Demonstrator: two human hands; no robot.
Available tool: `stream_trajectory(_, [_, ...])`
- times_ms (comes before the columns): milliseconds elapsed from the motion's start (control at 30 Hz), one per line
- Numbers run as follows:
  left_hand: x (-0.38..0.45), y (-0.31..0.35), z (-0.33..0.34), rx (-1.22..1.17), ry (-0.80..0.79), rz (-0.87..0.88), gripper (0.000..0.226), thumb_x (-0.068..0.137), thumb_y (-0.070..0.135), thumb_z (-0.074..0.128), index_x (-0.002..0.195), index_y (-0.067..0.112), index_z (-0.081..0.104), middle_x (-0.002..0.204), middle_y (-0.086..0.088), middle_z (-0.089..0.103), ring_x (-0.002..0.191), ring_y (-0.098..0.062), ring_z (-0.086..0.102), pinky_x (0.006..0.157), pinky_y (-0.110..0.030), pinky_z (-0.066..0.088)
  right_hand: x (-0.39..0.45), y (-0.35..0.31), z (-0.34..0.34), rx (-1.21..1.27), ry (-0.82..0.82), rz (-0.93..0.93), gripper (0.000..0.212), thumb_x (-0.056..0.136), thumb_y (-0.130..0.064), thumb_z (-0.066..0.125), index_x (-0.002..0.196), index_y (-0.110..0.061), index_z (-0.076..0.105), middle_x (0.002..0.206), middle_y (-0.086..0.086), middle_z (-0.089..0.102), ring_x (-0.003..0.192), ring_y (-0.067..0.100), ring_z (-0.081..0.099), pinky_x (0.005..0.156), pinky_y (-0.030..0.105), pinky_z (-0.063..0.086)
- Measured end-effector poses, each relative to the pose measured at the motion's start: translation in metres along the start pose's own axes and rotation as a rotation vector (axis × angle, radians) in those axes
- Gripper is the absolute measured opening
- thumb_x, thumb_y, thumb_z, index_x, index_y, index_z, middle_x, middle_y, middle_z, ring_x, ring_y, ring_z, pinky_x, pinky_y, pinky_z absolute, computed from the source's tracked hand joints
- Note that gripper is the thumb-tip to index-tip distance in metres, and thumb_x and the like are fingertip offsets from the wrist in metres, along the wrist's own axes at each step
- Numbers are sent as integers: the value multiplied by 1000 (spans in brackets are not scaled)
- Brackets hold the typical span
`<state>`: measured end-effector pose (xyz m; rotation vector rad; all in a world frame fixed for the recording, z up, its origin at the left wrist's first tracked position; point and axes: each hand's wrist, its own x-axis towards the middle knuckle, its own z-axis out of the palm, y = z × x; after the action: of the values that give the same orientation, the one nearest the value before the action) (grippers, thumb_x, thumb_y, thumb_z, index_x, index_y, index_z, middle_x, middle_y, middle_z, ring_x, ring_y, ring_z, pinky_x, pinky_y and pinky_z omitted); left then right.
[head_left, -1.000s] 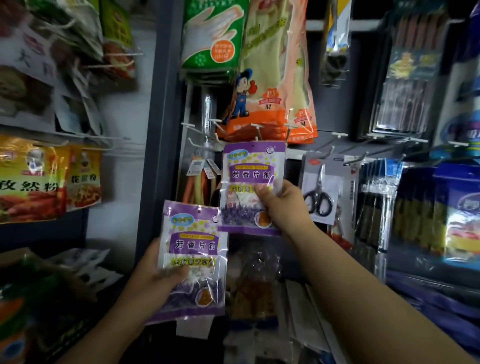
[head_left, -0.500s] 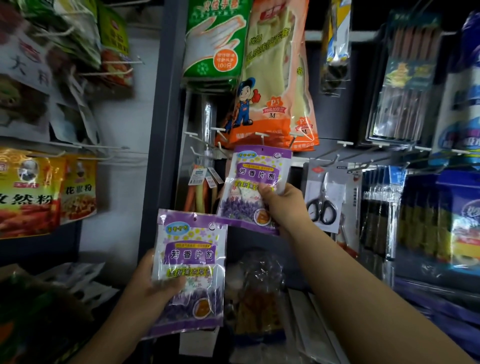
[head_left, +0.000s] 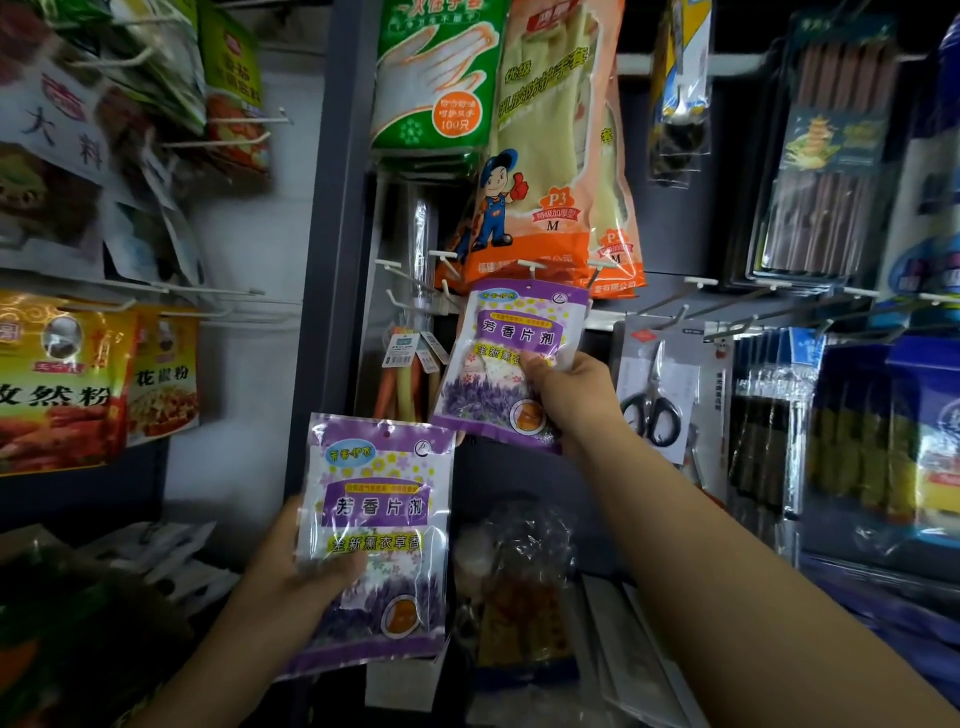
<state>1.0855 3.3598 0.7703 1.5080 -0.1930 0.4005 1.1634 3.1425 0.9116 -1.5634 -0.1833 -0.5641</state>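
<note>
Two purple-and-white lavender sachet packets are in my hands in front of a shop's hook display. My left hand (head_left: 291, 577) grips the lower packet (head_left: 379, 514) by its left side, thumb across the front. My right hand (head_left: 566, 395) pinches the upper packet (head_left: 514, 343) at its right side and holds it tilted up against the white-tipped metal hooks (head_left: 530, 267). The packet's top edge sits right at a hook tip; whether the hole is on the hook cannot be told.
Orange rubber-glove packs (head_left: 550, 156) and a green glove pack (head_left: 436, 78) hang above. Carded scissors (head_left: 657, 395) hang right of my right hand, chopstick packs (head_left: 826, 156) farther right. Spice bags (head_left: 57, 384) hang at left. Clear bags (head_left: 519, 582) lie below.
My right hand has raised the upper packet toward the hooks and tilted it. The left hand's packet has sunk slightly in view.
</note>
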Motion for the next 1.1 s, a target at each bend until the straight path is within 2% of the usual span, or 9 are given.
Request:
stream_trajectory(133, [1,1,2,2,1,9,39,83,2,66,102,34,56,89,17,73,84,-14,70,70,-33,52,2,-4,0,-48,13,-12,20,90,-24,66,102,-8,64,94,8,73,78,21,70,73,35,58])
stream_trajectory(300, [1,0,2,18,-7,15,42,83,3,67,100,39,53,86,25,71,82,-8,68,66,-27,48,3,-10,-1,-85,21,-4,17,88,-21,69,100,-9,66,97,10,73,84,26,70,82,44,58])
stream_trajectory(533, [1,3,2,27,-3,34,42,82,2,67,101,37,53,84,26,71,75,1,68,65,-23,46,3,-17,-5,-68,17,2,8,86,-21,71,85,-17,63,97,10,72,84,27,71,82,45,58])
stream_trajectory(600, [1,4,1,27,0,36,42,81,3,67,100,37,52,81,28,70,72,3,66,63,-22,45,3,-16,-7,-49,9,10,9,87,-20,70,83,-17,62,96,10,72,80,25,70,77,40,59])
stream_trajectory(667, [0,5,1,33,1,40,44,81,2,68,99,39,52,79,29,69,71,4,65,63,-21,45,1,-15,-7,19,-12,38,8,88,-16,69,86,-13,62,87,8,71,69,20,69,61,30,59])
stream_trajectory(733, [0,6,0,37,2,45,44,81,1,67,99,38,53,79,27,70,69,3,67,63,-23,45,-1,-14,-6,92,-27,81,7,88,-12,68,88,-9,62,84,9,70,63,19,67,55,27,56])
stream_trajectory(900, [-1,8,-4,22,17,32,45,80,-1,67,97,37,52,75,25,71,67,1,67,61,-22,45,2,-9,-5,128,9,143,12,84,-11,71,87,-8,60,88,13,71,71,26,70,66,36,59])
stream_trajectory(1033, [-2,9,-7,15,32,10,43,79,1,69,98,36,54,81,7,73,79,-8,65,60,-26,46,5,-8,-3,66,46,103,17,82,-17,73,89,-10,60,90,11,71,74,27,70,72,38,59])
stream_trajectory(1100, [-1,9,-6,10,22,12,42,79,1,69,97,36,54,77,14,73,75,-8,67,60,-26,47,7,-9,0,45,50,89,21,81,-21,74,94,-9,62,93,11,71,78,28,71,77,41,59])
